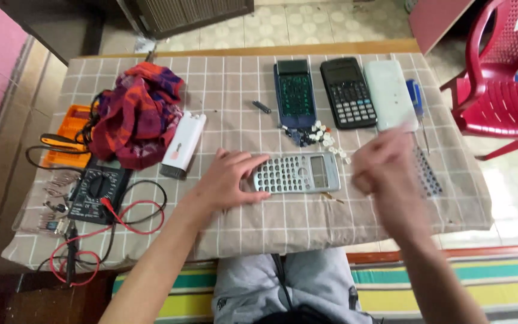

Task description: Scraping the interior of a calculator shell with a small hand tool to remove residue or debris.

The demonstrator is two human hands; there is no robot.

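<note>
Silver calculator (297, 173) lying flat on checked tablecloth (235, 120), near front edge of table, long side running 9 to 3 o'clock, screen end toward 3 o'clock. Left hand (230, 177) flat and spread, palm down, fingertips pressed on key end of silver calculator at 9 o'clock side, gripping nothing. Right hand (385, 165) raised just off 3 o'clock end of that calculator, apart from it, blurred by motion; fingers look curled inward, but cannot tell whether anything held. Loose white and dark keys (318, 135) scattered at 12 o'clock of silver calculator, just beside it. Farther toward 12 o'clock, row of three: opened calculator with green board (295, 93), black calculator (348, 93), white cover (389, 95). Grey perforated sheet (427, 171) at 3 o'clock of right hand. White case (184, 144) at 10 o'clock of left hand, red and purple cloth (138, 114) beyond it, black multimeter (98, 195) with red and black leads at 9 o'clock, well apart from both hands
</note>
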